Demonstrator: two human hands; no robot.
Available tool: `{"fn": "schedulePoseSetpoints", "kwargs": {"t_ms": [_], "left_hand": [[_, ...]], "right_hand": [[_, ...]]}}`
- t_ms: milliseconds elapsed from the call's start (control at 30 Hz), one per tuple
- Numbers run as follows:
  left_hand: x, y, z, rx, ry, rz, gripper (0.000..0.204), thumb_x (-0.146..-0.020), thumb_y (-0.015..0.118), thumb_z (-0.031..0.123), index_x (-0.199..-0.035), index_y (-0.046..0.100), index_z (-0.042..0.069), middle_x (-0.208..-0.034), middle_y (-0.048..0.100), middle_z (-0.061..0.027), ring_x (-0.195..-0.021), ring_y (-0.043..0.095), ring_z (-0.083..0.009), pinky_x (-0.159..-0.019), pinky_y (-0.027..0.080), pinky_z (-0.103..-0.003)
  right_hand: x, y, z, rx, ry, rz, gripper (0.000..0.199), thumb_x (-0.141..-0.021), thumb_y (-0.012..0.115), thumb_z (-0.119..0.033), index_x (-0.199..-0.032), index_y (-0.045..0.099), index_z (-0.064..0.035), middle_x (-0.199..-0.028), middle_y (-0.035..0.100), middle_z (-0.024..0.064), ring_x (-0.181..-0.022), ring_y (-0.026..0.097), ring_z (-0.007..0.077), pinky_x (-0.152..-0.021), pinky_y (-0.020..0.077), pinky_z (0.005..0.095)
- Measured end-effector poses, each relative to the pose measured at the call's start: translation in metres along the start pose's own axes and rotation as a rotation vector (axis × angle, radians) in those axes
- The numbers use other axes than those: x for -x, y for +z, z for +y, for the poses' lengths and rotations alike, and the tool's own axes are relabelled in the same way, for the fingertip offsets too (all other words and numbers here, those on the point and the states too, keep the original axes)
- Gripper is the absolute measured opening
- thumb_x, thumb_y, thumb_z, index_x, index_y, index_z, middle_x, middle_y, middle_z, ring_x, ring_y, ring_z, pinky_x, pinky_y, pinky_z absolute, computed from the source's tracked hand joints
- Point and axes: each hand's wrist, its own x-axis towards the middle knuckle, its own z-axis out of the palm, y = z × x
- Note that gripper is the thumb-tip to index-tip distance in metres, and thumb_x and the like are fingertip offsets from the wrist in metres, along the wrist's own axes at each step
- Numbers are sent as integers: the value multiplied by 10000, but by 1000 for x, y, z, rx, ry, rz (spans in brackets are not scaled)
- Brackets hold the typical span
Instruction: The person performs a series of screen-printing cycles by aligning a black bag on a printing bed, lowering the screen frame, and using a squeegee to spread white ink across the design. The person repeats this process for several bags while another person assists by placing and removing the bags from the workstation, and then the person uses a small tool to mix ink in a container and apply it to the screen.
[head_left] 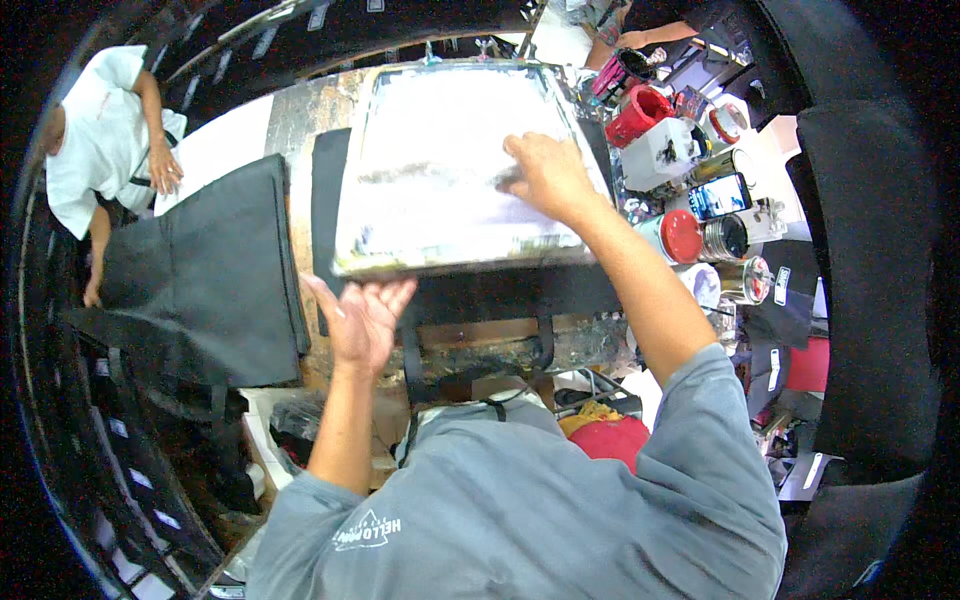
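The white frame (445,125) is over a black bag (480,300). The left hand (362,325) is open, palm up, by the frame's near edge. The right hand (548,175) bends over the frame; I can't tell if it grips anything.

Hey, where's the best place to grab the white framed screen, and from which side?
Probably the near rim of the white framed screen, from your own side, gripping toward both corners: that edge is long, straight and faces you. Your left hand is open, palm up, by its near-left part.
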Motion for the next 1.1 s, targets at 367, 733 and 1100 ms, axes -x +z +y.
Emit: {"fn": "schedulePoseSetpoints", "kwargs": {"t_ms": [367, 733, 1100], "left_hand": [[-30, -69, -47, -243, -144, 225, 1170, -891, 317, 908, -1564, 227, -45, -1446, 470, -306, -1313, 553, -376, -1086, 495, -466], [-39, -76, -49, -281, -171, 231, 1155, -884, 299, 918, -1478, 392, -68, -1337, 574, -306, -1239, 618, -346, -1078, 509, -469], [-194, 67, 10, -1935, 1334, -103, 688, -840, 776, 576, -1280, 657, 61, -1324, 593, -195, -1234, 528, -328, -1008, 422, -520]], "right_hand": [[65, 45, -24, -49, -3, -173, 435, -760, 855, -268, -1064, 586, -111, -1013, 628, 68, -1004, 619, 289, -827, 427, 471], [-49, 103, 44, 82, 57, -104, 433, -768, 836, -217, -1115, 596, -122, -1058, 662, 69, -1031, 640, 297, -870, 443, 504], [-77, 128, 60, 92, 63, -157, 446, -821, 791, -234, -1218, 599, -169, -1123, 656, 56, -1100, 635, 295, -906, 466, 516]]}}
